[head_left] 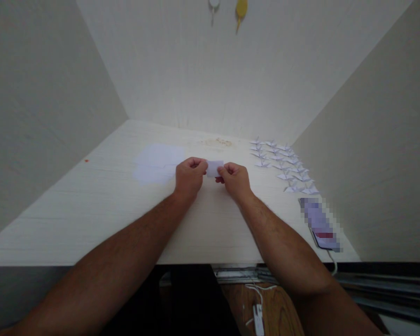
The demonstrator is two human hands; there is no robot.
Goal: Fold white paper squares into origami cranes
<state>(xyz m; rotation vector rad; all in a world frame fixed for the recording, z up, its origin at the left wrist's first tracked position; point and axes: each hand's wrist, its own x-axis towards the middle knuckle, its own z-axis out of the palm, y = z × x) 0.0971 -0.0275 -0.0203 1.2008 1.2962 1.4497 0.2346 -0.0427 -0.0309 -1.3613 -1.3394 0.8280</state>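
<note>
A small white piece of paper point(214, 168), looking rectangular, is stretched between my two hands above the middle of the table. My left hand point(191, 175) pinches its left edge between thumb and fingers. On the opposite side, my right hand point(236, 179) grips the right edge, thumb on top. Whether the paper is folded in layers I cannot tell. To the left of my hands lie several white paper sheets point(157, 161), spread and overlapping. Several folded white paper cranes point(279, 165) stand in rows on the right part of the table.
A phone point(320, 224) with a cable lies near the right front edge of the white table point(101, 219). Walls enclose the table at left, back and right. Two hooks, one yellow point(241, 8), hang on the back wall. Below is a power strip point(258, 319).
</note>
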